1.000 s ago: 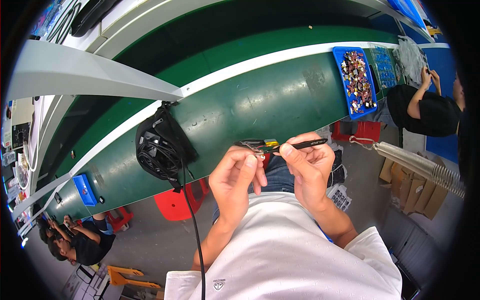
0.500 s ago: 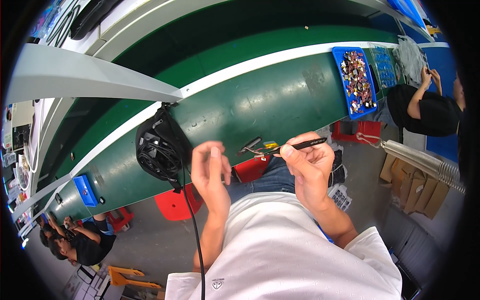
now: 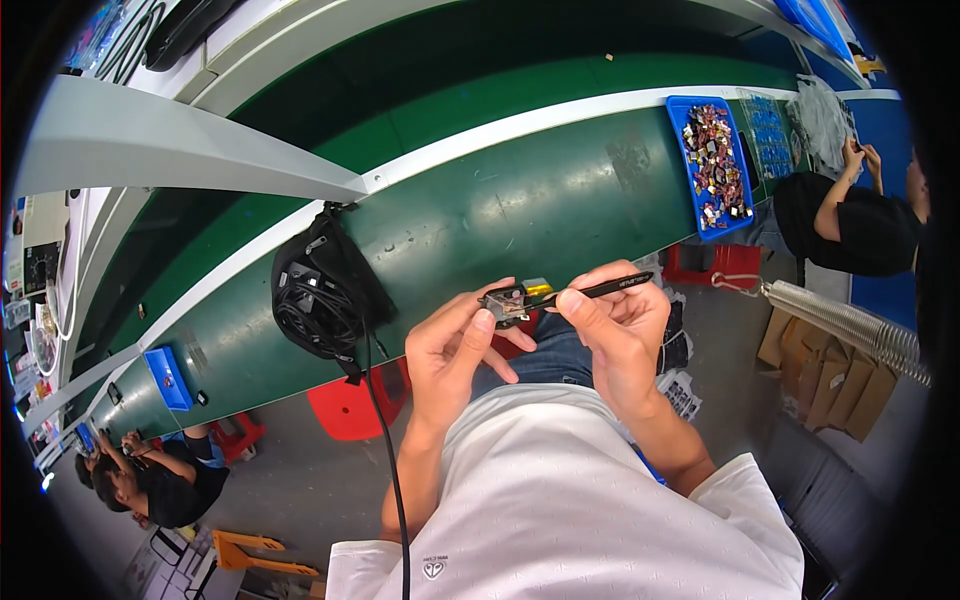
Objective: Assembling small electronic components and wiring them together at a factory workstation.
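My left hand (image 3: 450, 350) pinches a small dark electronic housing (image 3: 506, 307) between thumb and fingers, near the front edge of the green bench. Wires and a light-coloured part show inside it, too small to make out. In my right hand (image 3: 622, 330) is a pair of black tweezers (image 3: 605, 287), held like a pen and pointing left. Their tips reach the right side of the housing, beside a small yellow piece (image 3: 538, 287). Whether the tips grip anything cannot be made out.
A black pouch (image 3: 318, 290) stuffed with cables lies left on the bench (image 3: 520, 215); its cord runs down past my left arm. A blue tray (image 3: 678, 130) of small parts sits at the right. A coiled hose (image 3: 850, 325) hangs right. Co-workers sit at both ends.
My left hand has moved right and up and closed on the small housing, which now faces upward between my hands. My right hand with the tweezers has barely moved.
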A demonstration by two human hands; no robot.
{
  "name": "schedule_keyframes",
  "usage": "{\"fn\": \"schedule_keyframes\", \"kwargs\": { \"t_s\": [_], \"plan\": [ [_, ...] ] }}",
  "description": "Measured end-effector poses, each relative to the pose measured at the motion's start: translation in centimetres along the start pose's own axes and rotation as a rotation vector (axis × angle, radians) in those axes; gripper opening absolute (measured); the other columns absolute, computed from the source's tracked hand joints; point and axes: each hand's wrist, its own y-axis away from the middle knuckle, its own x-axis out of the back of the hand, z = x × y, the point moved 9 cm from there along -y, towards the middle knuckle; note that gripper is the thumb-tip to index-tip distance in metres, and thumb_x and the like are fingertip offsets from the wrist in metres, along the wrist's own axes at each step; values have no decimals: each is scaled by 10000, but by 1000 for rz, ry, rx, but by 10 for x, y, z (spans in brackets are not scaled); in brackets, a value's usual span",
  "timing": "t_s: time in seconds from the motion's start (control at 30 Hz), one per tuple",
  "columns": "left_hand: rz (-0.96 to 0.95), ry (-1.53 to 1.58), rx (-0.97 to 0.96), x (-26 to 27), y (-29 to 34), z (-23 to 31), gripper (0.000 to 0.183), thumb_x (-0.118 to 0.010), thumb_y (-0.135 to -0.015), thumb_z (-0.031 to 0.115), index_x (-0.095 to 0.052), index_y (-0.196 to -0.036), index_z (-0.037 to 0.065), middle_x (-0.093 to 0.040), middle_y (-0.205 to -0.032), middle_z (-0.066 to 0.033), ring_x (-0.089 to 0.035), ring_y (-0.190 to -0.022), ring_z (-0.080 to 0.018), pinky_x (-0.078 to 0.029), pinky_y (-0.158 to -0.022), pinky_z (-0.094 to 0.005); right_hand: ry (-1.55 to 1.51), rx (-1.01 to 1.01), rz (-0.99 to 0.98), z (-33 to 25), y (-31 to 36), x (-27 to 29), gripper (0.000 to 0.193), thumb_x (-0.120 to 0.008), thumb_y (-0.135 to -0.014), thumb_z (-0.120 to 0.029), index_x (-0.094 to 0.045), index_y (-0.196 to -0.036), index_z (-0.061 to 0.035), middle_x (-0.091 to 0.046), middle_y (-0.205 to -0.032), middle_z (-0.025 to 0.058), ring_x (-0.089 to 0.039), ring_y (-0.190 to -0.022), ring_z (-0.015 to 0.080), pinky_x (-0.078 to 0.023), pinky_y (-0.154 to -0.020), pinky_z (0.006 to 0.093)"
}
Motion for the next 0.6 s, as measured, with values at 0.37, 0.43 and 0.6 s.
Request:
{"fn": "schedule_keyframes", "kwargs": {
  "t_s": [0.37,0.43,0.6],
  "plan": [
    [54,91,-18,-6,0,9,440,-482,-1040,176,-454,-1380,-102,-675,-1070,-242,-734,-814,-303,-617,-531,-320,324,299,-41,-15,7,1,99,-778,-804,19,-700,-864,36,-724,-800,76,-473,-502,-12,-310,-454,155],
    [61,105,-26,-7,1,10,438,-484,-1039,170,-453,-1383,-99,-672,-1076,-249,-733,-829,-306,-623,-542,-329,362,355,-48,-17,11,1,104,-782,-789,32,-706,-859,36,-733,-815,89,-490,-503,-9,-323,-445,156],
    [53,103,-24,-8,1,8,440,-484,-1039,166,-447,-1389,-98,-675,-1070,-244,-731,-845,-303,-630,-560,-333,349,432,-31,-17,14,2,117,-786,-773,42,-711,-859,17,-739,-811,106,-510,-509,1,-351,-451,162]
  ]
}}
